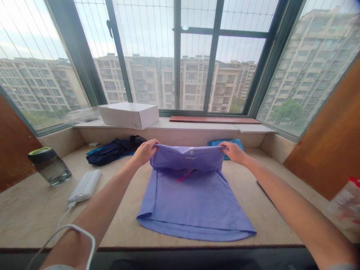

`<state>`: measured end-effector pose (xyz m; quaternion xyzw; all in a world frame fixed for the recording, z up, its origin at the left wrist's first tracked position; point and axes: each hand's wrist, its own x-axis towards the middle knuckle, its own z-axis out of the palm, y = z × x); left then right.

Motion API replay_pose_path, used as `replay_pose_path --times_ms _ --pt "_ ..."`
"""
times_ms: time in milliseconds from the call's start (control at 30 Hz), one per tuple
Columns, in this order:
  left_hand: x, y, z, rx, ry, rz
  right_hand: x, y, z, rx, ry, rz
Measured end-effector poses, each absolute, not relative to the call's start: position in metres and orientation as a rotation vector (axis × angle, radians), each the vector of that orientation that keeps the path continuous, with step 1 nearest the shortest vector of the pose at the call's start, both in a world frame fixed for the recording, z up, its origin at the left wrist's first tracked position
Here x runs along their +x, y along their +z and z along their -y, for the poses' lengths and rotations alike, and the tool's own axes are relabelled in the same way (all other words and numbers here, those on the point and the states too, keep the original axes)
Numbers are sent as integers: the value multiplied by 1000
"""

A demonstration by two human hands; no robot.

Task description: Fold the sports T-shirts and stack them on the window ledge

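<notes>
A purple shirt (191,202) lies on the stone counter, its hem spread toward the front edge. Its far part is lifted and folded over, showing a small pale label mark and a light logo; a pink strip peeks out beneath the fold. My left hand (146,151) pinches the left corner of the raised edge, while my right hand (234,152) pinches the right corner. Between them the fabric is stretched fairly straight. Behind my right hand sits some folded blue fabric (239,143), partly hidden. Dark navy clothing (112,150) lies bunched beyond my left forearm.
On the left stand a tilted-looking water bottle (52,168) and a white power bank (85,185), whose cable crosses my left forearm. A white box (129,114) rests on the window ledge. To the right are a thin dark object (263,189) and a clear red-topped package (344,202).
</notes>
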<state>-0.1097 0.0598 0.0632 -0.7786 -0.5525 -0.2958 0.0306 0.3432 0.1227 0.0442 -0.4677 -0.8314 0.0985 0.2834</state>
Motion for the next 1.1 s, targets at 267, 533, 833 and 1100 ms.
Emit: replay_pose_path --times_ms 267,533,833,1100 --pt "-103 19 32 -2706 -406 1729 349 -12 -33 -1108 396 2606" --pt "-108 2 108 -2704 -416 1689 367 9 39 -1037 487 2624" --pt "-116 -29 130 -2970 -201 1629 359 -20 76 -1219 803 2650" --pt "-124 -52 83 -2757 -236 1648 328 -67 12 -1244 138 2726"
